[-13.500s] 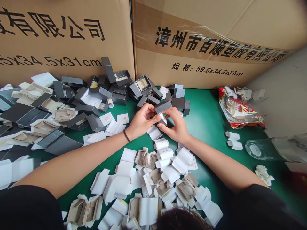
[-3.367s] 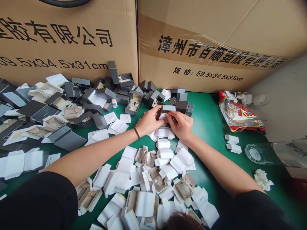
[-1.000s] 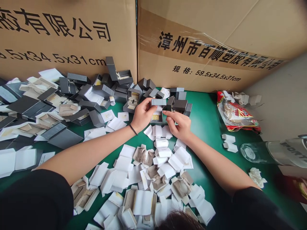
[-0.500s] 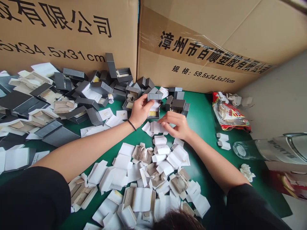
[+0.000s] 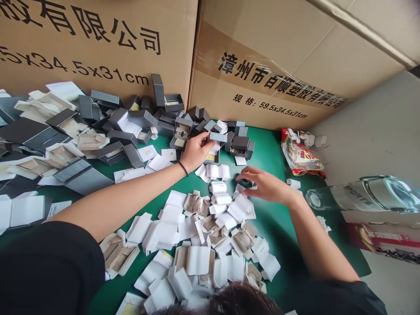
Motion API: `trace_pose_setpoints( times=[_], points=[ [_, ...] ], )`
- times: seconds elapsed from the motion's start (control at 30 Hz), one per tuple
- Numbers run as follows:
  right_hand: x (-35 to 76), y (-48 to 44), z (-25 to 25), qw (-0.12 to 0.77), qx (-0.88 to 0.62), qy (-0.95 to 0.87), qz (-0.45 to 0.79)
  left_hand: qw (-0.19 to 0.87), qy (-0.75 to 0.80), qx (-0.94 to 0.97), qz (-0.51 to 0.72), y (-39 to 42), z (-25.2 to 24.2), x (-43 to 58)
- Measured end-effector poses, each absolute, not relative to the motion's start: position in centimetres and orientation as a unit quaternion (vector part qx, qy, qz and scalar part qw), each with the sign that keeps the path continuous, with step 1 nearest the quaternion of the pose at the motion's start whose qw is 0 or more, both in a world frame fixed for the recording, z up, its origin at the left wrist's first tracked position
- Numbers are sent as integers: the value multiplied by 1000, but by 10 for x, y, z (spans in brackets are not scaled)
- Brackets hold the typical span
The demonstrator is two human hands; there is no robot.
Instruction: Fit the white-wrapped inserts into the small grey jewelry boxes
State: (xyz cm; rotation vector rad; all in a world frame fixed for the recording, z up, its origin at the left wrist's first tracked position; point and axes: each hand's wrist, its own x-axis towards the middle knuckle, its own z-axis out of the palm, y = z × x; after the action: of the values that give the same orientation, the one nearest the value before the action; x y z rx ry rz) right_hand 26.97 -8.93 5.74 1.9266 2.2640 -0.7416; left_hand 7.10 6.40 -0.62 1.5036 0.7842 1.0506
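Note:
My left hand (image 5: pixel 196 152), with a black band on its wrist, grips the lid of a small dark grey box (image 5: pixel 216 153). The box stands open, and white paper and a bit of yellow show inside it. To the right and nearer to me, my right hand (image 5: pixel 262 183) is over the green table with its thumb and fingers apart and nothing visible between them. Just left of its fingertips lie folded white paper inserts (image 5: pixel 218 187). More dark grey boxes (image 5: pixel 240 144) stand right behind the held box. Another open box (image 5: pixel 181 132) sits to its left.
Dark boxes and white papers pile up on the left (image 5: pixel 75 144). Many white and grey card inserts (image 5: pixel 197 260) cover the table (image 5: pixel 269 146) in front of me. Large cartons (image 5: pixel 131 26) wall off the back. A red snack bag (image 5: pixel 302 155) and a clear bottle (image 5: pixel 357 194) lie at right.
My right hand has drawn away from the box, to the right and towards me. My left hand still holds the box lid. The camera view has shifted slightly.

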Motion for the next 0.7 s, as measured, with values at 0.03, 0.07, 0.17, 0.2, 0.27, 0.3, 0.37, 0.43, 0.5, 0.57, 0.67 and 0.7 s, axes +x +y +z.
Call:
trace_pose_setpoints(
  times=[0.03, 0.07, 0.17, 0.2, 0.27, 0.3, 0.37, 0.43, 0.5, 0.57, 0.67, 0.7],
  points=[
    [267, -93, 54, 26, 616, 747, -249, 541, 330, 638, 438, 64, -6, 71],
    [264, -96, 50, 9, 612, 749, -252, 540, 331, 641, 434, 64, -6, 71],
    [258, -97, 41, -53, 626, 738, -247, 539, 337, 646, 423, 63, -5, 70],
    [258, -94, 39, -81, 634, 733, -235, 539, 340, 647, 418, 63, -4, 70],
    [259, -87, 33, -141, 664, 716, -162, 542, 343, 649, 409, 62, -3, 69],
    [259, -83, 31, -159, 688, 701, -101, 543, 343, 650, 405, 62, -2, 69],
    [259, -75, 25, -143, 731, 667, 31, 546, 346, 652, 397, 61, 0, 68],
    [258, -69, 19, -87, 744, 655, 103, 547, 349, 660, 379, 60, 3, 68],
    [256, -65, 14, -45, 740, 660, 119, 546, 349, 667, 367, 59, 6, 69],
    [254, -64, 11, -37, 734, 665, 130, 544, 346, 670, 367, 59, 6, 69],
    [252, -63, 8, -38, 717, 679, 150, 546, 341, 669, 371, 60, 3, 69],
    [252, -63, 8, -41, 714, 682, 155, 547, 341, 669, 370, 61, 2, 69]
  ],
)
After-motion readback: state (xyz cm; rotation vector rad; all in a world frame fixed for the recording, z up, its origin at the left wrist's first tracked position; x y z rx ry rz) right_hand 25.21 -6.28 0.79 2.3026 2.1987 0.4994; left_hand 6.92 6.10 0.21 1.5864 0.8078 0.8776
